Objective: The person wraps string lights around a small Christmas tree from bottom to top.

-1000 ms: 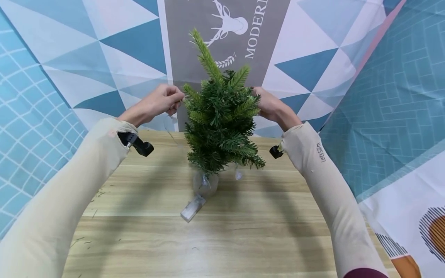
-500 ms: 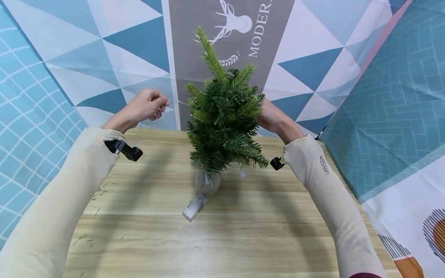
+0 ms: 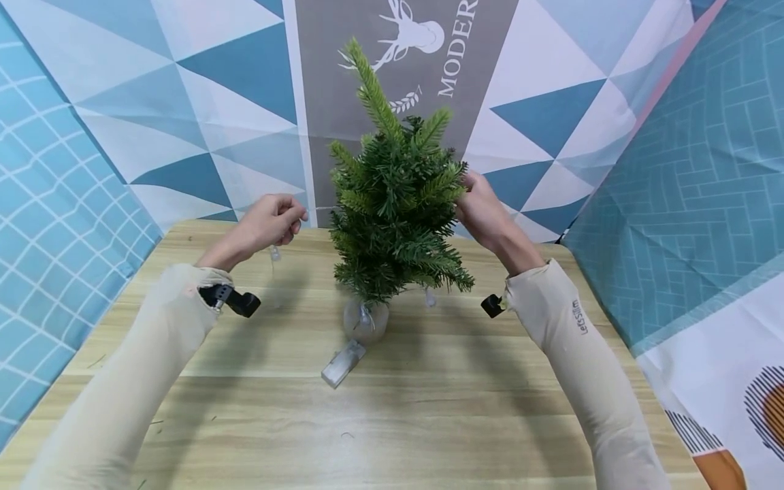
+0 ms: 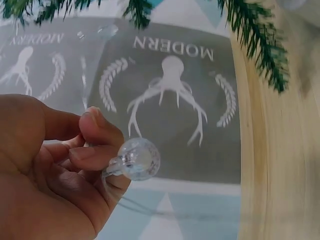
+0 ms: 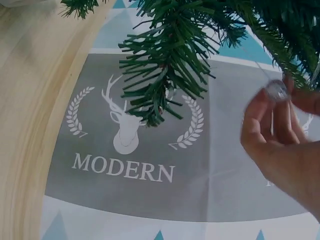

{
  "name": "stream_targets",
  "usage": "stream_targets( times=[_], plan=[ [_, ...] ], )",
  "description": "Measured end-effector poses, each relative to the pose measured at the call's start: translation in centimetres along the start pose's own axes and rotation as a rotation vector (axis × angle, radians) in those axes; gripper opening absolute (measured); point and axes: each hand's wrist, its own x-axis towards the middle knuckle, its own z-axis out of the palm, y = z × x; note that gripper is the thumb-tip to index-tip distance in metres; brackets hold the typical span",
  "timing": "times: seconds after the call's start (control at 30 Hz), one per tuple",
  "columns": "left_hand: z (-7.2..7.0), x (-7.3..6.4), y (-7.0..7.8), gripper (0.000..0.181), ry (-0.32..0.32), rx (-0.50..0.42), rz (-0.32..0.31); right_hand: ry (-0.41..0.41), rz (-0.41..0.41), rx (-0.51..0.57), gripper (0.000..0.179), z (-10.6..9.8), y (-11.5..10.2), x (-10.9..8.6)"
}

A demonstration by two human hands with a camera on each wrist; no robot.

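A small artificial Christmas tree (image 3: 398,204) stands upright at the back of the table on a pale rounded base (image 3: 365,325). Left of it, my left hand (image 3: 269,223) pinches the thin clear wire of a string of lights between thumb and fingers. One clear round bulb (image 4: 141,159) hangs against those fingers in the left wrist view. My right hand (image 3: 486,212) reaches behind the tree's right side, its fingertips hidden by branches in the head view. The right wrist view shows its thumb and fingers holding a clear bulb (image 5: 276,90) on the wire, close to the needles.
A small clear-and-silver box (image 3: 343,364) lies on the wooden table (image 3: 429,422) in front of the base. Another clear bulb (image 3: 430,297) dangles below the lower branches. Loose needles are scattered at the left. A patterned cloth backdrop (image 3: 245,82) rises behind the table.
My left hand has moved left away from the tree, then lower, drawing the wire out. My right hand has come slightly down and right at the tree's side. The tree stays in place.
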Motion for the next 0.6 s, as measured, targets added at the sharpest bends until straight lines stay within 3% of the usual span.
stream_targets(
  times=[0.07, 0.13, 0.2, 0.27, 0.43, 0.53, 0.6],
  plan=[
    [0.6, 0.0, 0.3, 0.031, 0.006, 0.004, 0.032, 0.047, -0.062, -0.006, 0.032, 0.0, 0.3, -0.2],
    [1.0, 0.0, 0.7, 0.030, 0.007, 0.018, 0.059, 0.063, -0.087, -0.076, 0.034, -0.2, 0.7, -0.5],
    [1.3, 0.0, 1.0, 0.030, 0.008, 0.034, 0.077, 0.059, -0.080, -0.175, 0.029, -0.5, 1.1, -0.8],
    [1.2, -0.1, 1.2, 0.030, 0.021, 0.052, 0.079, 0.055, -0.038, -0.206, 0.023, -0.8, 1.3, -1.1],
    [0.6, -0.8, 1.1, 0.031, 0.082, 0.049, 0.049, 0.119, 0.097, -0.052, 0.008, -0.4, 1.7, -1.2],
    [1.0, -0.9, 0.8, 0.030, 0.102, 0.052, 0.048, 0.173, 0.112, 0.033, 0.018, 0.1, 1.7, -0.9],
    [1.6, -0.9, 0.6, 0.029, 0.103, 0.072, 0.064, 0.189, 0.103, 0.050, 0.034, 0.3, 1.8, -0.9]
  ],
)
